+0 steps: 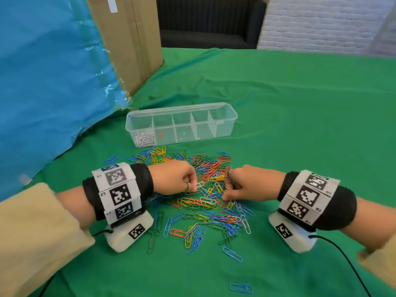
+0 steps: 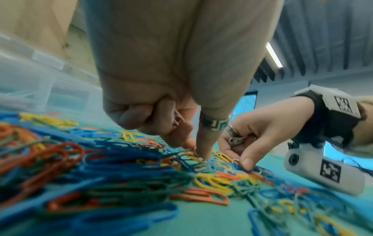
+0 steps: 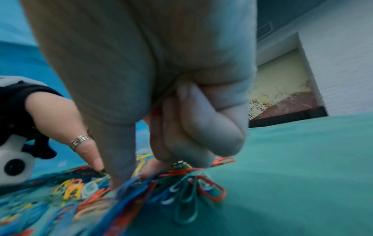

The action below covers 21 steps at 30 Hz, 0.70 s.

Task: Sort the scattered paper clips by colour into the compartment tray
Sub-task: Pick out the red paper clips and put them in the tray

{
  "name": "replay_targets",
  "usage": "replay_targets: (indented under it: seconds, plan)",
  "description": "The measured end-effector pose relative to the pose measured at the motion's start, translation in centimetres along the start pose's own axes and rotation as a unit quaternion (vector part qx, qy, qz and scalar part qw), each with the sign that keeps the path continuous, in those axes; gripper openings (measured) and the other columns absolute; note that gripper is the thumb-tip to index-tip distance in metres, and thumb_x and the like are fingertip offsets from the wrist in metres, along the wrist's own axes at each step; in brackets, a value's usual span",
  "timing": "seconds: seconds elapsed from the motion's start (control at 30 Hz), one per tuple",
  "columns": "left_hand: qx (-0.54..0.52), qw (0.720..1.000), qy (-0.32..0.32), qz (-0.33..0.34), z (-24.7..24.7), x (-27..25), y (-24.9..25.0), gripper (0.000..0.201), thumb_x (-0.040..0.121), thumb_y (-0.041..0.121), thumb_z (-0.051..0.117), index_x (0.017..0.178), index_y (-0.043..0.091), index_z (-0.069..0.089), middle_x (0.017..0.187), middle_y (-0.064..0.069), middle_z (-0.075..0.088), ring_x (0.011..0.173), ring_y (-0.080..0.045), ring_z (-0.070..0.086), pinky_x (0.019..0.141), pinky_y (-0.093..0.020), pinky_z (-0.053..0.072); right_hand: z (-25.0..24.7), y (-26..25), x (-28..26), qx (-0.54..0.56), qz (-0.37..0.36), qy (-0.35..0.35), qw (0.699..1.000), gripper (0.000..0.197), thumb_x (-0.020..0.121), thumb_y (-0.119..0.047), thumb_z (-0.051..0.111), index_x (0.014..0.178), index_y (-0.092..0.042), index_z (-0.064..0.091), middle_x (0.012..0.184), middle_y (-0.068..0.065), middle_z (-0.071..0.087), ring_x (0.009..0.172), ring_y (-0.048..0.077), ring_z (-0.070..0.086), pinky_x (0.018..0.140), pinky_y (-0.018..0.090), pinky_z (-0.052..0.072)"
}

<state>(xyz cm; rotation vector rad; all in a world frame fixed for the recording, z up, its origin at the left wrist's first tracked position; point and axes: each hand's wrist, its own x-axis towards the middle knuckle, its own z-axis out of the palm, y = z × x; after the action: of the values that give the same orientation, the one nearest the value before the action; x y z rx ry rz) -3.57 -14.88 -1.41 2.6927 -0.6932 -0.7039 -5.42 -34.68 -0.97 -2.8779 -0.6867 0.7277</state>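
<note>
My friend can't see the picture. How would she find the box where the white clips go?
On the green cloth, just beyond the pile of coloured clips, lies a long clear plastic tray split into compartments. Look at its left end compartment: only that one holds a heap of white clips.

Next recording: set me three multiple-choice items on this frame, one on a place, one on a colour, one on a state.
1. Where is the tray?
A. beyond the clip pile
B. nearer than the pile
C. on the box

2. What colour are the clips in the tray's left end compartment?
A. blue
B. white
C. green

3. What is the left hand doing?
A. lying flat
B. gripping the tray
C. pinching white clips

Key: 1 A, the tray lies past the pile; 2 B, a white heap shows there; 3 C, fingertips hold white clips.
</note>
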Motion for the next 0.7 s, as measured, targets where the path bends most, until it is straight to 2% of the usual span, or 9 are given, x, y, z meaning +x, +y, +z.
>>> replay_targets:
  seconds: [0.1,0.2,0.23,0.3,0.4,0.5,0.57,0.63,0.7]
  plan:
    - [-0.099,0.995,0.005,-0.027,-0.5,-0.3,-0.8,0.010,0.091,0.028,0.057,0.082,0.025,0.056,0.071,0.013,0.052,0.064,-0.002,0.045,0.059,-0.015,0.034,-0.2,0.5,0.2,0.021,0.000,0.017,1.000,0.028,0.092,-0.028,0.055,0.067,-0.025,0.042,0.063,-0.009,0.046,0.056,0.005,0.040,0.053,0.017,0.032]
    - [-0.237,0.970,0.004,-0.062,-0.9,-0.8,-1.7,0.014,0.091,0.022,0.059,0.077,0.022,0.055,0.068,0.005,0.046,0.060,-0.009,0.037,0.054,-0.020,0.028,0.0,0.8,0.1,0.132,-0.008,0.020,0.991,0.022,0.091,-0.024,0.056,0.071,-0.023,0.048,0.065,-0.005,0.050,0.054,0.006,0.040,0.056,0.020,0.037]
    - [-0.285,0.956,0.007,-0.074,-1.0,-0.9,-1.9,0.016,0.090,0.019,0.060,0.075,0.020,0.054,0.066,0.003,0.042,0.058,-0.010,0.032,0.052,-0.021,0.025,0.0,0.8,0.0,0.193,-0.007,0.022,0.981,0.020,0.092,-0.023,0.056,0.073,-0.022,0.049,0.062,-0.006,0.048,0.051,0.005,0.039,0.053,0.019,0.037]
    - [-0.355,0.931,0.014,-0.086,-1.2,-1.1,-2.2,0.020,0.090,0.011,0.059,0.073,0.017,0.051,0.060,0.003,0.041,0.055,-0.010,0.029,0.051,-0.022,0.022,0.0,0.8,-0.4,0.331,0.013,0.019,0.943,0.019,0.095,-0.021,0.050,0.077,-0.020,0.047,0.056,-0.007,0.038,0.043,0.005,0.031,0.041,0.016,0.030]
    - [-0.404,0.912,0.005,-0.076,-1.5,-1.2,-2.5,0.018,0.090,0.008,0.057,0.075,0.016,0.050,0.049,0.013,0.048,0.050,-0.006,0.030,0.050,-0.019,0.023,-0.1,0.8,-0.7,0.493,0.019,-0.009,0.870,0.024,0.098,-0.014,0.037,0.075,-0.018,0.033,0.058,-0.004,0.021,0.045,0.008,0.016,0.040,0.017,0.013]
    - [-0.463,0.884,-0.009,-0.068,-1.6,-1.3,-2.6,0.012,0.091,0.005,0.054,0.085,0.015,0.056,0.057,0.009,0.045,0.049,-0.005,0.028,0.050,-0.019,0.023,0.2,1.0,-0.5,0.626,0.010,-0.051,0.778,0.025,0.092,-0.010,0.032,0.069,-0.019,0.027,0.060,-0.002,0.021,0.050,0.010,0.011,0.040,0.017,0.011]
    - [-0.545,0.835,-0.020,-0.067,-1.8,-1.3,-2.4,0.014,0.091,0.003,0.048,0.088,0.015,0.056,0.061,0.006,0.039,0.049,-0.006,0.025,0.047,-0.017,0.021,0.4,1.0,-0.5,0.716,0.000,-0.090,0.692,0.017,0.084,-0.013,0.040,0.070,-0.018,0.032,0.061,-0.001,0.028,0.051,0.010,0.014,0.040,0.017,0.015]
    - [-0.639,0.764,-0.056,-0.060,-2.0,-1.3,-2.1,0.007,0.084,0.009,0.046,0.081,0.014,0.050,0.063,0.004,0.037,0.047,-0.006,0.025,0.044,-0.017,0.020,0.8,1.1,-0.3,0.790,-0.036,-0.129,0.599,0.016,0.075,-0.015,0.056,0.071,-0.017,0.040,0.063,0.001,0.037,0.048,0.010,0.026,0.040,0.017,0.022]
    - [-0.697,0.710,-0.088,-0.050,-2.2,-1.0,-1.9,0.009,0.080,0.018,0.043,0.071,0.015,0.044,0.061,0.003,0.036,0.044,-0.007,0.028,0.043,-0.018,0.020,1.1,1.2,-0.2,0.828,-0.065,-0.139,0.539,0.021,0.070,-0.016,0.066,0.071,-0.017,0.045,0.065,0.001,0.041,0.049,0.010,0.033,0.040,0.018,0.027]
